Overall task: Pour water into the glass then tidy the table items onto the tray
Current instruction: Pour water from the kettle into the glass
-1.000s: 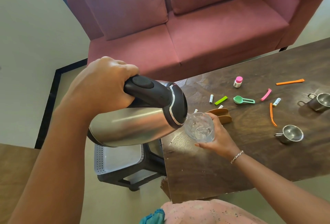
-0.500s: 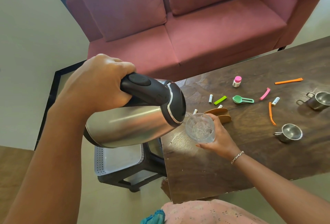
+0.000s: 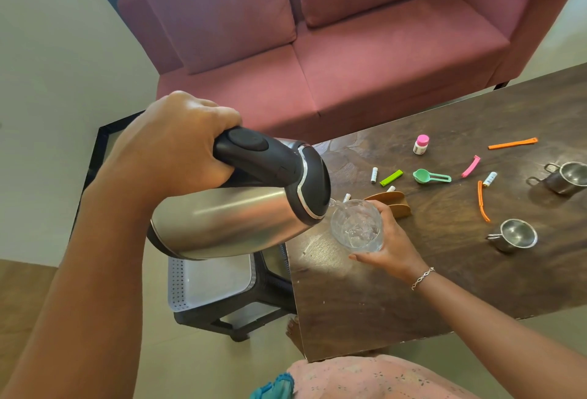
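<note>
Flask (image 3: pixel 228 224) stays tilted in the left hand's (image 3: pixel 173 144) wrapped grip, spout at the glass (image 3: pixel 355 228) rim, water still running; right hand (image 3: pixel 394 247) keeps cupping the glass over the table's (image 3: pixel 381 303) left end.

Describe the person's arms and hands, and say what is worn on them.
Both forearms are bare as far as the picture shows: no sleeves, no gloves. The left hand shows no ring, and its wrist carries no watch or band. The right hand has a thin silver chain bracelet at the wrist; no ring shows on its visible fingers.
</note>
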The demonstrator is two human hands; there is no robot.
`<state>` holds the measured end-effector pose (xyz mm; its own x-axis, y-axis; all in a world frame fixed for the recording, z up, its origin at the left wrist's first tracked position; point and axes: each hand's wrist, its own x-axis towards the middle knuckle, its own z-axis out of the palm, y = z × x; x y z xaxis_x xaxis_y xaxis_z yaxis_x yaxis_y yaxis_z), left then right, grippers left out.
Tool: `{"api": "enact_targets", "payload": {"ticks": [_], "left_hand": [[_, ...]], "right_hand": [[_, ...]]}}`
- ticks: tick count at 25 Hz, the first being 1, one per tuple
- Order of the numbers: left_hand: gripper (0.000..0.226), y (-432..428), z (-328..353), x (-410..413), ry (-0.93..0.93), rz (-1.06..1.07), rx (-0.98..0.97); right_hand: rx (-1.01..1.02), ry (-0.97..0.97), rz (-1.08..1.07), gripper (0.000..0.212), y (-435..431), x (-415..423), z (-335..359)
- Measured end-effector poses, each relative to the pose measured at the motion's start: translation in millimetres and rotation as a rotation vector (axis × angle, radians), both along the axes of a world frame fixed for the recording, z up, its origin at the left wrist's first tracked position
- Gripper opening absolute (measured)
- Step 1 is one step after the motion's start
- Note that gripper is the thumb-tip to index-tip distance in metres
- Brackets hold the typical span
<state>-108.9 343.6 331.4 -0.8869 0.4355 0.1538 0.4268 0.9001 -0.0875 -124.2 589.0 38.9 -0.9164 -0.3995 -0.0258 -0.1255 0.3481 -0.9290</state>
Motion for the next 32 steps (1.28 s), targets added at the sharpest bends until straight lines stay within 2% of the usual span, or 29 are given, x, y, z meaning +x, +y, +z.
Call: {"api": "enact_targets", "payload": {"ticks": [11, 15, 24, 32], "left_hand": [[0.005, 5, 9, 2, -0.013, 0.001, -0.042], [0.02, 2, 12, 1, -0.015, 0.002, -0.053], [0.008, 2, 20, 2, 0.013, 0.007, -0.076], [0.012, 0, 23, 2, 0.036, 0.006, -0.085]], "right_hand": [[-0.012, 0.004, 0.001, 0.097, 1, 0, -3], [-0.007, 0.001, 0.008, 0.098, 2, 0, -4], [-0.021, -0.022, -0.006, 0.098, 3, -1, -10], [-0.042, -0.02, -0.009, 0.098, 0, 0, -12]]}}
